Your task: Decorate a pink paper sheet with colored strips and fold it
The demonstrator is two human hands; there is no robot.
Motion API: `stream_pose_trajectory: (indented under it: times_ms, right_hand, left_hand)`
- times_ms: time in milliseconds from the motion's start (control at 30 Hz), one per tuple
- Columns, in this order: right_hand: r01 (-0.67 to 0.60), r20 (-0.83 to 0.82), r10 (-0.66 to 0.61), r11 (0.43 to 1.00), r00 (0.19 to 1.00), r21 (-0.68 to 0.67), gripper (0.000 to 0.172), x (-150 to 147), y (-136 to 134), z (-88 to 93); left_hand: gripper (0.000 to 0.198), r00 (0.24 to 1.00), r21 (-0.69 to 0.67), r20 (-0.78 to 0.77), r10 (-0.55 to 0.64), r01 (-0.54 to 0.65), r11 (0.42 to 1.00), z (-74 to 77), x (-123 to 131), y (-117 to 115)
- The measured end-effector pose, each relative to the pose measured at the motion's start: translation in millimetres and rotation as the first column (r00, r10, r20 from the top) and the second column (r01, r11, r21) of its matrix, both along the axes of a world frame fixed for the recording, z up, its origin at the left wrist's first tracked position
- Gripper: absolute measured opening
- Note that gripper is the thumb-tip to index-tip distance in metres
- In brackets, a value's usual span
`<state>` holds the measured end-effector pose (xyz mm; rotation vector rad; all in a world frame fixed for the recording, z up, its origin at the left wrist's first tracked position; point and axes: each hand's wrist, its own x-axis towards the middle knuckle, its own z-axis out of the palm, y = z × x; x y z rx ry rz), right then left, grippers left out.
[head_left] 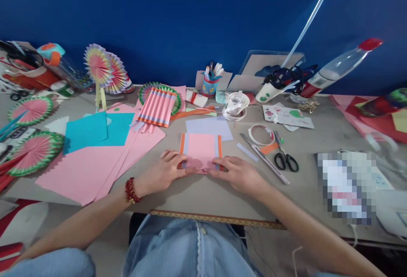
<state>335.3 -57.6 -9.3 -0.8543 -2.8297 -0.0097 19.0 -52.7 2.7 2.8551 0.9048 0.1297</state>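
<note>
A pink sheet of paper [201, 148] with lilac and orange strips along its two sides lies on the table in front of me. My left hand [170, 167] grips its near left corner, fingers curled, thumb pointing inward along the near edge. At the near right corner my right hand [233, 170] grips in the same manner, the two thumbs almost meeting. The near edge is partly hidden under the fingers. Behind the sheet is a pale lilac paper [210, 123]. To the left rests a pleated pink paper [158, 106] with orange and lilac bands.
Right of my hands lie a utility knife [270, 164], a tape roll [260, 134] and black-handled scissors [286, 160]. Pink sheets [79, 171] and turquoise paper [85, 131] spread out at left, near round paper fans [34, 152]. A pen cup [210, 86] and a bottle [340, 69] stand by the blue wall.
</note>
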Motion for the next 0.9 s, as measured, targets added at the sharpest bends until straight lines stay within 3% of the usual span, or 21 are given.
stream_pose_trajectory:
  times_ms: [233, 433, 633, 900]
  right_hand:
    - [-0.068, 0.085, 0.068, 0.998, 0.994, 0.008, 0.054, -5.0, 1.4, 6.6]
    - [-0.081, 0.084, 0.084, 0.996, 0.993, -0.041, 0.052, -5.0, 2.5, 6.8]
    - [-0.019, 0.033, 0.022, 0.995, 0.999, -0.102, 0.046, 7.6, -5.4, 6.6]
    - [0.108, -0.072, -0.117, 0.987, 0.990, -0.120, 0.057, 24.0, -25.9, -0.3]
  left_hand:
    - [0.081, 0.980, 0.004, -0.143, -0.136, 0.138, 0.990, 9.8, 6.0, 8.1]
    - [0.078, 0.978, 0.009, -0.123, -0.169, 0.172, 0.985, 16.3, 8.9, 9.9]
    - [0.077, 0.991, -0.050, -0.101, -0.091, 0.086, 0.995, 21.8, -13.7, 1.1]
    - [0.058, 0.995, -0.042, -0.100, -0.012, 0.008, 0.999, 10.8, -41.9, -12.1]
